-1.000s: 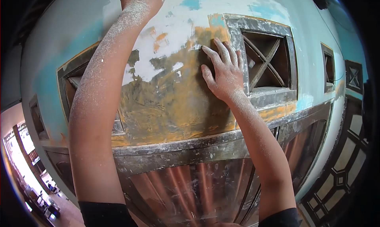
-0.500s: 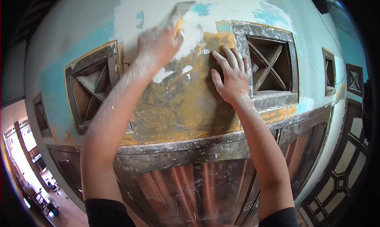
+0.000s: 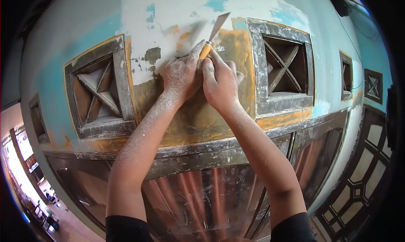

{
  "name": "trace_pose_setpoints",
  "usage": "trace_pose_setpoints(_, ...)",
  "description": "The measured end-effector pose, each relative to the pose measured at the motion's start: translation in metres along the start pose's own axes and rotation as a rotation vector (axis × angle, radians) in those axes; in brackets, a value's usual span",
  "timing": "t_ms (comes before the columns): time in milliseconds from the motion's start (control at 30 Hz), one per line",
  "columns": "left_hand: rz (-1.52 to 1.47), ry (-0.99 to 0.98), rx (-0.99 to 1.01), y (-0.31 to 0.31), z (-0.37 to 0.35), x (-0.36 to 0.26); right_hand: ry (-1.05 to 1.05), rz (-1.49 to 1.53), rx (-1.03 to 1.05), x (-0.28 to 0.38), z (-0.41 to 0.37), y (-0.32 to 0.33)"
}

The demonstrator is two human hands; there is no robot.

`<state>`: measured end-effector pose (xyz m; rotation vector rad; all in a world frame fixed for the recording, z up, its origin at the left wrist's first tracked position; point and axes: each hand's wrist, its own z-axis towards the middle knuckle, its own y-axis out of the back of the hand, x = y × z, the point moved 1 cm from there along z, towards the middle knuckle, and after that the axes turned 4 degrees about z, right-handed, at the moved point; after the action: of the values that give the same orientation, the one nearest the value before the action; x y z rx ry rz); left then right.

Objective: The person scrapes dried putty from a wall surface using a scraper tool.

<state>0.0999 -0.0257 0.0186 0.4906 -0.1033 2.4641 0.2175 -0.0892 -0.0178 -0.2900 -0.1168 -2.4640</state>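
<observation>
A scraper (image 3: 219,26) with a wide metal blade and a yellow handle points up and to the right in front of the wall. My left hand (image 3: 182,75), dusted white, is wrapped round the lower part of its handle. Against the handle from the right presses my right hand (image 3: 221,79), its thumb and forefinger beside the yellow grip. Both hands meet at the handle. Behind them the wall (image 3: 190,124) has a brown and orange bare patch, with white coating and turquoise spots above.
Framed vents with crossed bars stand left (image 3: 99,88) and right (image 3: 284,64) of the hands. Below run a wooden ledge (image 3: 202,155) and glass panels (image 3: 206,200). Smaller vents, a patterned door (image 3: 358,183) and hanging cables are at the right. A bright opening shows far left.
The scraper has moved down and right from the upper wall with my left hand. My right hand has left the wall beside the right vent and come to the handle.
</observation>
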Motion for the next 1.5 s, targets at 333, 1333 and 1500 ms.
trace_pose_setpoints(333,-0.074,-0.124,0.03,0.001,-0.002,0.005,0.028,0.51,-0.203,-0.022,0.022,-0.026)
trace_pose_setpoints(1333,0.439,-0.039,0.24,-0.005,-0.006,-0.022,0.042,-0.509,-0.16,-0.097,0.131,0.106)
trace_pose_setpoints(1500,0.443,-0.033,0.224,-0.007,-0.007,-0.024,0.07,-0.571,-0.242,-0.098,0.19,0.113)
